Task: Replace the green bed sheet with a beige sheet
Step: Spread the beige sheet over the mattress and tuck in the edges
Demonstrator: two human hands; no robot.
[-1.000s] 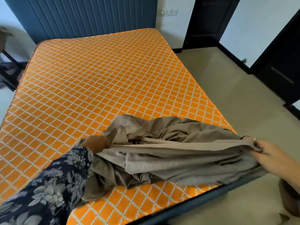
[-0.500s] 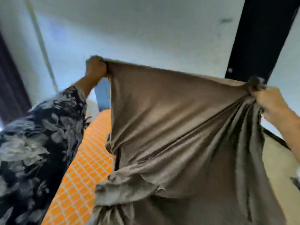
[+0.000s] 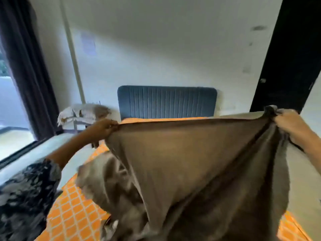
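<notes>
The beige sheet hangs stretched in the air in front of me, its top edge pulled taut between both hands. My left hand grips the sheet's upper left corner. My right hand grips the bunched upper right corner. The sheet's lower folds drape down over the bare orange mattress with its white diamond pattern. Most of the mattress is hidden behind the sheet. No green sheet is in view.
A blue-grey ribbed headboard stands against the far wall. To its left sits a small table with a pale bundle. Dark curtains hang at the left window, and a black door is at the right.
Both hands lifted the crumpled sheet off the mattress and raised it high; now they have come down lower and spread it wider. My view has swung from the ceiling toward the headboard.
</notes>
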